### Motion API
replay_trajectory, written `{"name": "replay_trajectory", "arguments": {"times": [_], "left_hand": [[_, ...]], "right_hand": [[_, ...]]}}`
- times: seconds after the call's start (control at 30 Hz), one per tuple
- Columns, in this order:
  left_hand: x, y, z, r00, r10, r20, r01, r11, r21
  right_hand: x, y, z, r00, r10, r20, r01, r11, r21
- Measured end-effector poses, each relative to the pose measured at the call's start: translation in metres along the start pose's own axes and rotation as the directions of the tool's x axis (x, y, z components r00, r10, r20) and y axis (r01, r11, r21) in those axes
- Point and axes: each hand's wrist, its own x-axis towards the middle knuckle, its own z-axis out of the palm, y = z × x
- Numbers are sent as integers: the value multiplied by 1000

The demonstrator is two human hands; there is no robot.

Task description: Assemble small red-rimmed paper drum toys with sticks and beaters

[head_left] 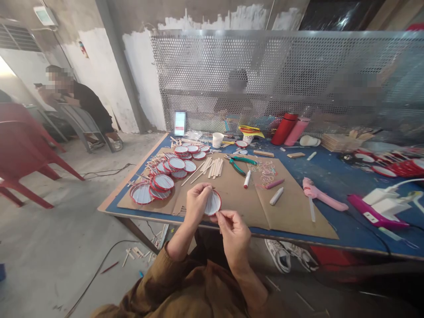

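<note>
A small round white disc with a red rim point(213, 204) is held between my two hands above the table's front edge. My left hand point(198, 201) grips its upper left side, thumb over the white face. At its lower right rim, my right hand point(233, 229) pinches with thumb and fingertips. What lies behind the disc is hidden. Similar red-rimmed discs point(164, 182) with strings across them lie piled on the cardboard point(232, 194) to the left. Flat wooden sticks point(217, 168) lie just beyond my hands.
Green-handled pliers point(237, 167), a white marker point(247, 179) and crayon-like sticks lie on the cardboard. To the right are a pink glue gun point(326, 196) and a purple power strip point(377, 214). Bottles point(285, 129), a paper cup point(217, 140) and a phone point(179, 123) stand at the back.
</note>
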Motion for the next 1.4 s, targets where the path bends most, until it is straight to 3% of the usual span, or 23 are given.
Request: {"name": "replay_trajectory", "arguments": {"times": [0.17,0.33,0.57,0.77,1.07,1.17,1.3,1.4], "left_hand": [[0,4,-1,999,35,11,-35,999,37],[1,6,-2,1000,8,-11,-8,999,-40],[2,3,-4,996,-28,84,32,999,-43],[1,1,-1,1000,-11,2,11,999,-31],[1,-3,0,997,17,-71,-19,999,-32],[1,-4,0,996,29,-81,-31,999,-17],[0,-3,0,995,47,-86,-47,999,5],[-1,-1,0,994,56,-99,-54,998,21]], "right_hand": [[-1,2,0,1000,-9,3,9,1000,-29],[-3,1,-1,1000,-18,8,18,998,-57],[-4,1,-1,1000,2,13,-2,1000,-5],[-5,0,-2,998,55,5,-55,998,37],[-14,1,-1,987,162,-13,-155,958,240],[-12,-1,-3,971,240,-2,-227,920,319],[-10,-4,-4,913,399,80,-380,767,517],[-10,-7,-4,906,419,55,-373,732,570]]}}
